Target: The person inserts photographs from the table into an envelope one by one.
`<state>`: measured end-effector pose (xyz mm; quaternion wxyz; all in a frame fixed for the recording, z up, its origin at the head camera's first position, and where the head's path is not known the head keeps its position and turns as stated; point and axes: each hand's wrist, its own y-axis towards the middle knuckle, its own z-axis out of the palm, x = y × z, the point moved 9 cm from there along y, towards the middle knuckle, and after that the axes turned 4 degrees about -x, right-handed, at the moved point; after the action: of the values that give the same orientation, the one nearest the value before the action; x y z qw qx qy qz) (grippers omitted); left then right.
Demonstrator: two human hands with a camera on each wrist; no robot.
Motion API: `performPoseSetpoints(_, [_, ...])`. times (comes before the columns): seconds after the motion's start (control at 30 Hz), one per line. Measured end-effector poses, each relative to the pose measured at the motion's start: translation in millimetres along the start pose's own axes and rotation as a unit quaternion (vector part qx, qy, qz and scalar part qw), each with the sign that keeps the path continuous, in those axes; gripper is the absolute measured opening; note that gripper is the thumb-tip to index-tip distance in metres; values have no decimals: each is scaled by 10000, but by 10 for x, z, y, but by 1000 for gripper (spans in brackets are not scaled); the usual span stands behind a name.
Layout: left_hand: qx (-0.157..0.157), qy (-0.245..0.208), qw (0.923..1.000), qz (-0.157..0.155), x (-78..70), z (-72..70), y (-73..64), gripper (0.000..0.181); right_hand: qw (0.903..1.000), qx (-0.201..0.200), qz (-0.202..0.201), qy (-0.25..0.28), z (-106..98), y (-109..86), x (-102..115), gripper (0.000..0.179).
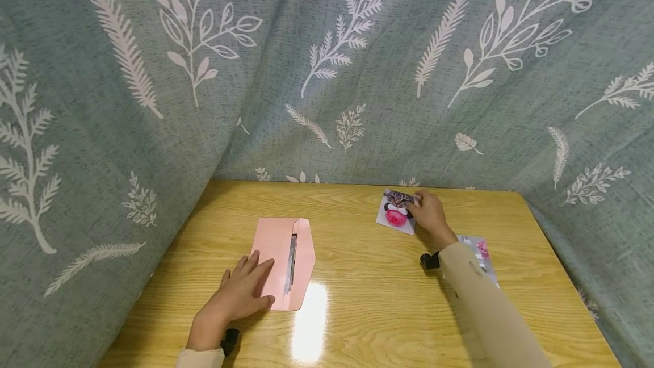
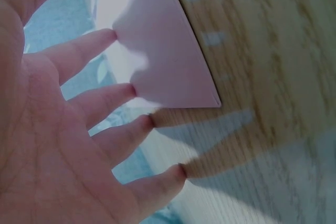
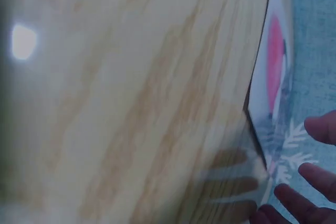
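A pink envelope (image 1: 271,237) lies on the table with its flap spread to the right. The edge of a picture card (image 1: 292,266) shows in its opening. My left hand (image 1: 237,291) rests on the envelope's left side, fingers spread, some tips on the paper in the left wrist view. Farther back to the right is a square picture card (image 1: 395,217) with a cat's face and a pink ball shape. My right hand (image 1: 431,212) is at this card's right edge. Its fingers (image 3: 294,203) are loosely bent and parted in the right wrist view, with no grip visible.
Another picture card (image 1: 482,247) with pink flowers lies partly hidden under the right forearm. The wooden table (image 1: 357,277) meets a green leaf-patterned curtain (image 1: 327,146) at the back and sides. Dark wrist devices (image 1: 430,260) sit at both wrists.
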<state>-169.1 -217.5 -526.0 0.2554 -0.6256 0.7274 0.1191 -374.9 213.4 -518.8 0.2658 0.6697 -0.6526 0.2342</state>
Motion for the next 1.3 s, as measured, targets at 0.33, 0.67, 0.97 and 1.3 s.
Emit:
performPoseSetpoints(0.33, [-20, 21, 10000, 6, 8, 3, -6, 78, 9947, 272, 357, -924, 41, 46, -148, 71])
performPoseSetpoints(0.67, [-28, 42, 10000, 26, -2, -9, -10, 78, 9945, 188, 409, -946, 39, 40, -180, 65])
performPoseSetpoints(0.97, [24, 51, 10000, -16, 5, 3, -9, 79, 9973, -175, 346, -631, -25, 38, -161, 52])
performPoseSetpoints(1.3, [41, 56, 10000, -18, 2, 5, -1, 78, 9970, -479, 446, 405, -91, 3, -132, 37])
